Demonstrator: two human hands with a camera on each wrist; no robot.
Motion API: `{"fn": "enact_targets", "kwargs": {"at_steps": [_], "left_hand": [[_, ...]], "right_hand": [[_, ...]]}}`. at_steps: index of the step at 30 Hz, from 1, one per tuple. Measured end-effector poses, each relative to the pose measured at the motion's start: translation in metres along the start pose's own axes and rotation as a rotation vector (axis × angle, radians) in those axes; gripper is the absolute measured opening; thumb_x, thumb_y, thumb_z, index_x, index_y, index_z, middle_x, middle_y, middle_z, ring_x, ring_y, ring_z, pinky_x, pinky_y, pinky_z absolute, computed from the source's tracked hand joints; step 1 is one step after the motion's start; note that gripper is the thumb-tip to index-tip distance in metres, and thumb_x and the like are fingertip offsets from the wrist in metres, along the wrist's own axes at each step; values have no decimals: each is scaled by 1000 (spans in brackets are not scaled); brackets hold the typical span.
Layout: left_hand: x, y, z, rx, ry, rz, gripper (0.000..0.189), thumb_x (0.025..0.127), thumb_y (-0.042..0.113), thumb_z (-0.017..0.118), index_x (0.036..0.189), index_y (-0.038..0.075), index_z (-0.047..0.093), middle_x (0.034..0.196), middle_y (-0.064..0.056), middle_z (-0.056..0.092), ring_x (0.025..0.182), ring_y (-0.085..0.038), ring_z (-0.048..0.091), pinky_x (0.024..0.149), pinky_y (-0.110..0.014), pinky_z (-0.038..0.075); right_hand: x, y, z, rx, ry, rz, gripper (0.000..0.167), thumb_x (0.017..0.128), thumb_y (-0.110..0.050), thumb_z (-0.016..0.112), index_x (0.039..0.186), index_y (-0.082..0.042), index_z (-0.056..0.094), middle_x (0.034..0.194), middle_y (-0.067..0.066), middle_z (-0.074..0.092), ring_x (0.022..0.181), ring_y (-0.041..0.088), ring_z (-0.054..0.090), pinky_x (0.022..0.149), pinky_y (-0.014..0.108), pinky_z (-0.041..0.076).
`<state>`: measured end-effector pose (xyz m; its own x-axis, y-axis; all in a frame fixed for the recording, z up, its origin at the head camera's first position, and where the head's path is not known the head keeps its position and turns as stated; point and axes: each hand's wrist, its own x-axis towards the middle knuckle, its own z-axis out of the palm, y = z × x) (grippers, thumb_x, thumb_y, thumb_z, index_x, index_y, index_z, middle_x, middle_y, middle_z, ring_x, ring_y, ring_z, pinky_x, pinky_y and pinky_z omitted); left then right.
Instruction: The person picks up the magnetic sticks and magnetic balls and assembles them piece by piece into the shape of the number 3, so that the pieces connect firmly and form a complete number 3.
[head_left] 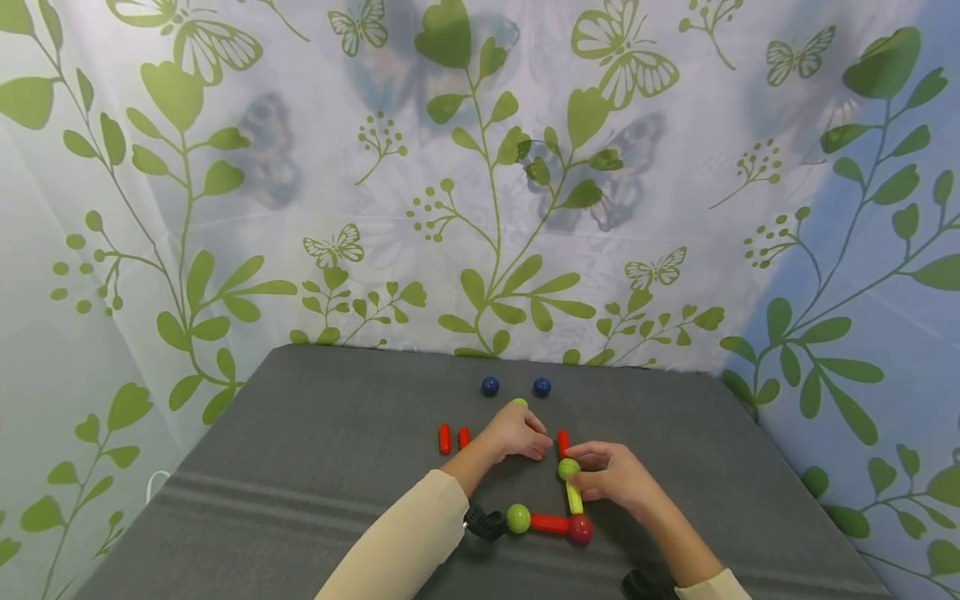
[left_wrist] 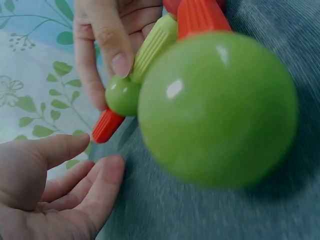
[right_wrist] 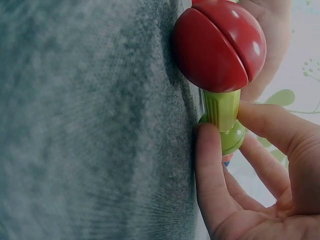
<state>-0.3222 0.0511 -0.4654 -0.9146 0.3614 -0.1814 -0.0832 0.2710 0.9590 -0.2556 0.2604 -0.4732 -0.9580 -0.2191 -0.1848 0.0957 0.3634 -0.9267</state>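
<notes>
A chain of toy pieces lies on the grey table. It runs from a green ball [head_left: 517, 518] through a red rod [head_left: 550, 523] to a red ball [head_left: 580, 528], then turns away along a yellow-green rod [head_left: 573, 497] to a second green ball [head_left: 568, 469]. Beyond that ball another red rod [head_left: 563, 442] points toward the back. My right hand [head_left: 613, 477] pinches the yellow-green rod [right_wrist: 221, 107] beside the second ball, thumb and fingers on opposite sides. Empty and loosely bent, my left hand [left_wrist: 55, 185] hovers left of the far red rod [left_wrist: 106, 126].
Two blue balls, one on the left [head_left: 490, 385] and one on the right [head_left: 542, 387], sit near the table's back edge. A green ball [head_left: 519, 402] shows partly behind my left hand. Two loose red rods [head_left: 445, 438] lie left of it. A leaf-patterned curtain [head_left: 480, 208] hangs behind the table.
</notes>
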Motion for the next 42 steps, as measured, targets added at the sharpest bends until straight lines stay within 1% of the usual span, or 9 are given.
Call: {"fn": "enact_targets", "kwargs": {"at_steps": [4,9,12,17,22,26,34,39,42], "left_hand": [[-4,-4,-13,69,54,74,23,87,2,79,106,-8,72,85,-12,77,77,-29,78,72,-39,63],[-4,-9,-28,216,155,167,23,87,10,81,105,-2,73,84,-5,75,67,-16,74,65,-30,60],[-2,-11,-33,317,233,209,22,87,13,82,105,2,74,86,-4,73,71,-12,69,65,-27,55],[0,-15,-35,459,319,249,23,88,14,81,106,3,73,95,-8,71,82,-15,60,77,-32,54],[4,-16,-36,474,328,283,27,87,12,82,110,1,71,102,-12,70,88,-20,62,84,-38,55],[9,-17,-38,460,306,283,32,87,12,82,115,2,70,107,-14,70,92,-21,62,86,-40,55],[20,-19,-40,405,280,231,35,87,12,82,118,3,70,114,-15,71,99,-26,65,89,-43,55],[25,-16,-40,398,269,198,39,87,11,82,123,2,69,117,-17,70,110,-32,65,97,-48,53],[28,-16,-40,404,261,195,42,87,10,82,126,2,68,119,-17,70,112,-33,65,98,-48,53]], "right_hand": [[1,0,0,0,-4,-4,51,85,-10,82,132,4,64,126,25,64,93,23,72,79,42,63],[2,1,-1,10,-21,-16,52,86,-9,81,132,5,63,128,26,63,92,22,73,80,43,63],[3,1,-1,9,-29,-24,51,86,-9,81,132,5,63,128,26,63,92,23,74,79,43,63],[3,1,-1,2,-37,-21,51,86,-9,81,132,4,64,128,26,63,92,23,74,79,43,63],[5,1,-3,1,-41,-9,51,86,-10,81,132,4,64,130,26,62,93,23,74,80,43,63],[6,0,-2,7,-38,-7,50,87,-10,81,132,4,64,130,27,62,94,23,74,80,43,63],[8,2,-2,11,-16,16,51,86,-9,82,132,2,65,129,25,62,96,22,73,82,42,63],[9,3,-3,27,-28,27,53,86,-9,82,134,3,63,129,25,62,92,23,73,81,43,63],[10,2,-4,52,-40,33,54,86,-8,82,135,3,62,128,25,61,92,23,73,82,44,63]]}}
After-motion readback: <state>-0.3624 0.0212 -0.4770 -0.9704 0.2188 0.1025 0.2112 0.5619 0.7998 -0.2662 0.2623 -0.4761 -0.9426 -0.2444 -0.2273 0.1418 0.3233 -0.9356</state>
